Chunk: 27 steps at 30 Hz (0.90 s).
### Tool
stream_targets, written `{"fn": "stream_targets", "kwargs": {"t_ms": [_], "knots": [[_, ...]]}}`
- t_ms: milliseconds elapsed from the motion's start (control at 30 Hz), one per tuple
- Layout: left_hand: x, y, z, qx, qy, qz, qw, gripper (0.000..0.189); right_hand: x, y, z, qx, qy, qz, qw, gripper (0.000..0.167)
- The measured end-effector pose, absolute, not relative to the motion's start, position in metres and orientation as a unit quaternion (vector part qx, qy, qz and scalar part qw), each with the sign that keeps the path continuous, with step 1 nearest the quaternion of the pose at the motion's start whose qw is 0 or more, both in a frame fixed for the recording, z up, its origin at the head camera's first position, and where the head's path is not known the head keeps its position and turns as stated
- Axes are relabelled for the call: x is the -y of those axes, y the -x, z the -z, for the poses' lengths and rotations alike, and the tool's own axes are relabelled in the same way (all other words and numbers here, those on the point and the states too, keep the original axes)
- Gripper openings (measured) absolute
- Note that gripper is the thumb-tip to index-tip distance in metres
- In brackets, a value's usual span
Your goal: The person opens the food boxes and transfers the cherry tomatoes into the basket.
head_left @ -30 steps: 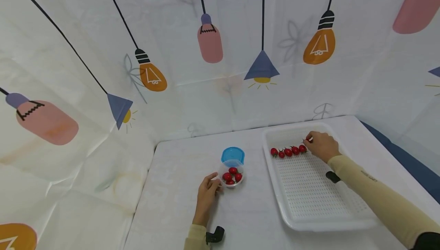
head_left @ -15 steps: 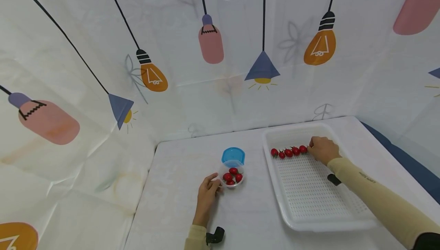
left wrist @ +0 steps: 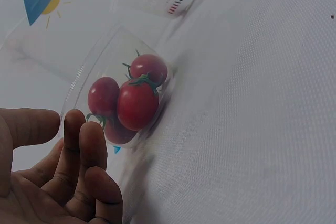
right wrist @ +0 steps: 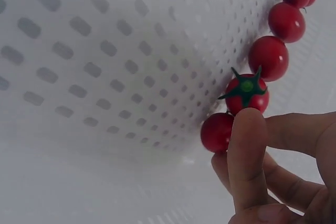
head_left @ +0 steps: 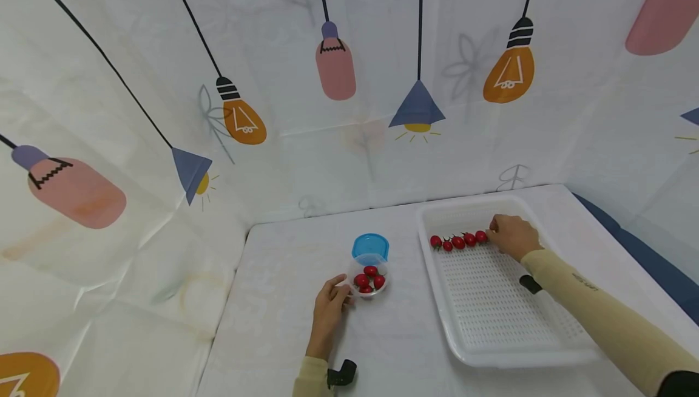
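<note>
In the head view my left hand [head_left: 329,307] is beside a clear plastic tub [head_left: 357,293], its loosely bent fingertips right at the rim. Several red cherry tomatoes [left wrist: 137,104] lie inside the tub. Across in the white perforated tray [head_left: 452,337], my right hand [head_left: 515,237] pinches a cherry tomato [right wrist: 214,132] at the right end of a row. Its fingers partly cover that tomato in the right wrist view. The neighbouring cherry tomato [right wrist: 241,84] has its green stalk facing the camera, and the others in the row [head_left: 458,242] lie close together.
A blue lid [head_left: 371,243] lies just behind the tub. The tray's raised rim [head_left: 432,288] runs between the two hands. White cloth covers the table [head_left: 273,312], which meets a lamp-patterned white sheet [head_left: 360,166] at the back and left.
My right hand has lowered a cherry tomato that was held up behind the row to the row's right end. The left hand and the tub stay in place.
</note>
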<state>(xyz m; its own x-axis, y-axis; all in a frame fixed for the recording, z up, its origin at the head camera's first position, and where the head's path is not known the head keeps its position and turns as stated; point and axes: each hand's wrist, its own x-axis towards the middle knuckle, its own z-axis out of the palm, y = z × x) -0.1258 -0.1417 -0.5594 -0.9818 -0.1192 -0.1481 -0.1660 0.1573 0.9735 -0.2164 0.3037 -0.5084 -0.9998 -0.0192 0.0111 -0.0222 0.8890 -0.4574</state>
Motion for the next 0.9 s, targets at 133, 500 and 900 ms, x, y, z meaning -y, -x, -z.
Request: {"fn": "stream_targets", "kwargs": {"t_ms": [133,500,900], "knots": [[0.143,0.126,0.560,-0.760,0.088,-0.643,0.013,0.043,-0.296,0.216,0.504,0.969,-0.021,-0.245,0.020,0.023],[0.143,0.127,0.562,-0.762,0.089,-0.641,0.014,0.041,-0.257,0.212,0.492,0.962,-0.072,-0.254,0.068,0.020],[0.143,0.126,0.563,-0.765,0.089,-0.637,0.010,0.041,-0.206,0.205,0.468,0.956,-0.108,-0.259,0.081,0.018]]}}
